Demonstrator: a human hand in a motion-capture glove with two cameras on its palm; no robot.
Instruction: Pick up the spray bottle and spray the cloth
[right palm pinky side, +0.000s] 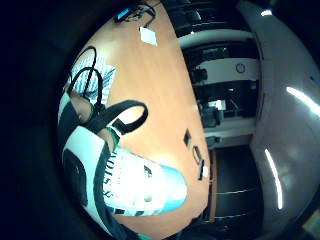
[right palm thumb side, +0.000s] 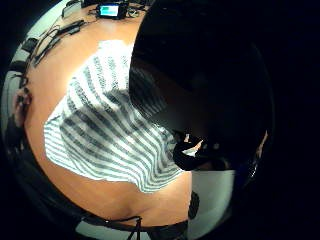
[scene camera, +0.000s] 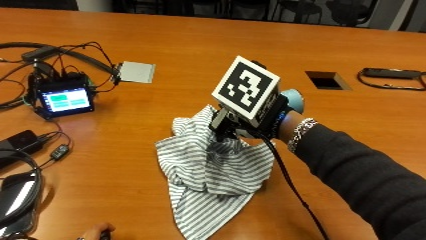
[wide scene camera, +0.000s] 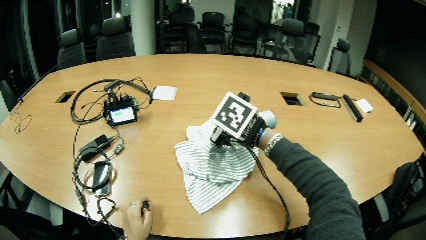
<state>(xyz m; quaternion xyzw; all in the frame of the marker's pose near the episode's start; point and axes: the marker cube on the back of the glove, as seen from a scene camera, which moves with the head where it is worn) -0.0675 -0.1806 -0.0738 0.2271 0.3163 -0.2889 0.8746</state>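
Note:
A grey-and-white striped cloth (scene camera: 213, 170) (wide scene camera: 212, 171) lies crumpled on the wooden table (scene camera: 200, 40). My gloved right hand (scene camera: 263, 126) (wide scene camera: 245, 136) hovers right over the cloth's far edge, fingers curled round the spray bottle. The bottle's light blue end (scene camera: 293, 100) pokes out behind the hand. In the little finger side view, the white labelled bottle (right palm pinky side: 142, 185) lies against the palm. The thumb side view shows the cloth (right palm thumb side: 100, 130) spread below, partly hidden by the bottle's dark head (right palm thumb side: 200, 75). The nozzle itself is hidden.
A small screen device (scene camera: 64, 97) with tangled cables sits at the left, a white square pad (scene camera: 136, 72) behind it. A rectangular table cutout (scene camera: 327, 80) and a black item (scene camera: 393, 75) lie at the far right. The bare hand (wide scene camera: 136, 215) rests at the near edge.

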